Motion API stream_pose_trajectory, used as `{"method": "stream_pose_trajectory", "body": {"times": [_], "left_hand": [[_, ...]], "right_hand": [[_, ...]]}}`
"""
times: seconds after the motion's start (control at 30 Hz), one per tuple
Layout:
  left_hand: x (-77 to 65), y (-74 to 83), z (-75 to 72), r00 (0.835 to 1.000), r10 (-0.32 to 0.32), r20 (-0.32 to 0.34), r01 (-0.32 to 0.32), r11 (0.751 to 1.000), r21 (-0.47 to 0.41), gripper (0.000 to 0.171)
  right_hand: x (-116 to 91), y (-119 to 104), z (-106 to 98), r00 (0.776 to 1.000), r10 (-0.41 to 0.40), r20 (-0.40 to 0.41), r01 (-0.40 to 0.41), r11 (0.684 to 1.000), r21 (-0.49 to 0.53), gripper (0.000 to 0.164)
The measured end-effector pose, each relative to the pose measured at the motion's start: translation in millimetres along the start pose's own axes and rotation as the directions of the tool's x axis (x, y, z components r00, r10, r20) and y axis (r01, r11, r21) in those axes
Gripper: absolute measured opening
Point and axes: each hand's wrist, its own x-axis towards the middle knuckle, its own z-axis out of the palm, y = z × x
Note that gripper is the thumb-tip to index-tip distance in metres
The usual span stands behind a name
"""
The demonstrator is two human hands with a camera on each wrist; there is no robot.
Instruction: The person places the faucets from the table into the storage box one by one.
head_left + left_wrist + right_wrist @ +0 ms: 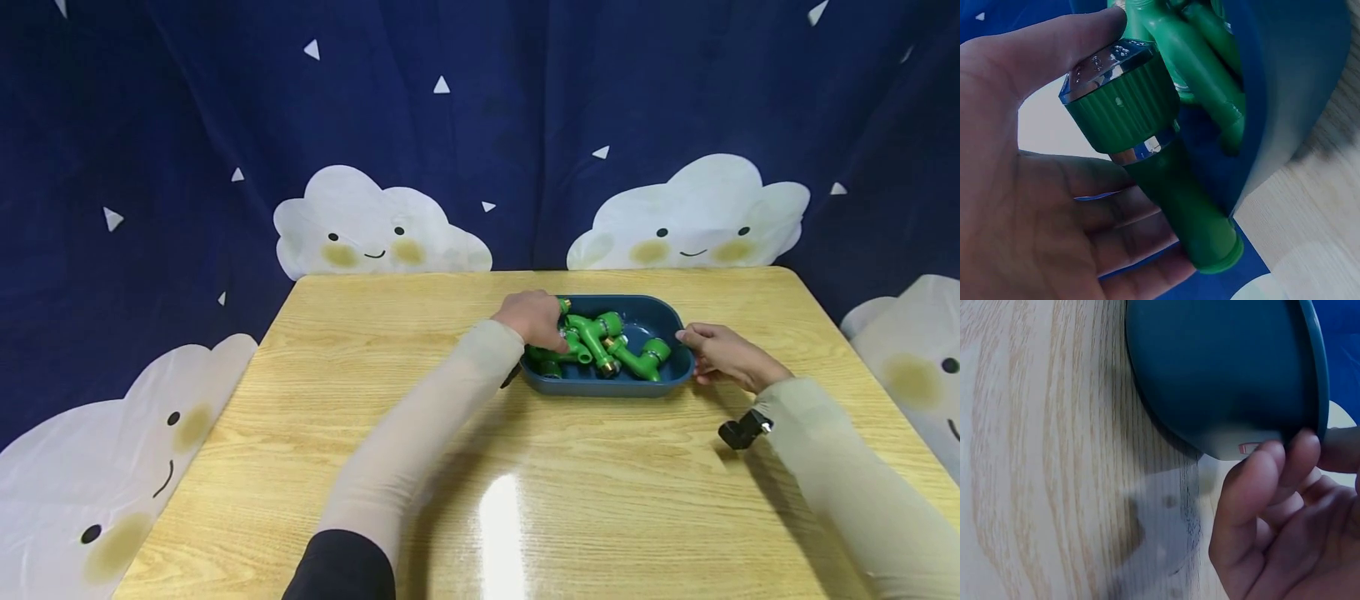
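Observation:
A dark blue oval-ended tray (607, 388) sits on the wooden table, with several green pipe fittings (594, 337) heaped inside it. At the tray's left end, my left hand (531, 317) grips one green pipe fitting (1125, 103) that has a ridged collar and a chrome cap. Its thumb lies at the cap, and the other fingers curl behind the fitting. My right hand (727, 357) pinches the rim at the tray's right end. In the right wrist view the fingertips touch the tray's outer wall (1210, 369); part of the thumb is cut off.
The wooden table (360, 350) stretches around the tray, with a bright reflection near the front. A dark blue curtain (510, 125) with white clouds hangs behind and beside it. A small black device (744, 430) is on the right wrist.

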Motion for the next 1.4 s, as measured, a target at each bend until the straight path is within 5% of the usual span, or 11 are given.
{"method": "stream_pose_trajectory", "body": {"times": [0.37, 0.63, 1.23, 1.4], "left_hand": [[7.6, 20.3, 0.1, 0.993, -0.082, 0.087, 0.076, 0.994, 0.076, 0.034], [9.0, 33.2, 1.1, 0.984, -0.155, 0.092, 0.148, 0.986, 0.073, 0.034], [10.9, 50.9, -12.4, 0.938, -0.266, 0.225, 0.262, 0.964, 0.047, 0.05], [11.6, 43.3, -9.1, 0.957, -0.218, 0.19, 0.224, 0.975, -0.009, 0.048]], "right_hand": [[0.0, 1.4, -0.6, 1.0, 0.008, 0.001, -0.008, 1.0, 0.006, 0.036], [0.5, 3.0, -3.1, 1.0, 0.004, 0.01, -0.005, 1.0, 0.014, 0.035], [3.5, 0.3, -3.1, 1.0, 0.012, 0.019, -0.012, 1.0, 0.009, 0.035], [3.4, -1.1, -2.5, 1.0, 0.018, 0.02, -0.018, 1.0, 0.004, 0.034]]}}
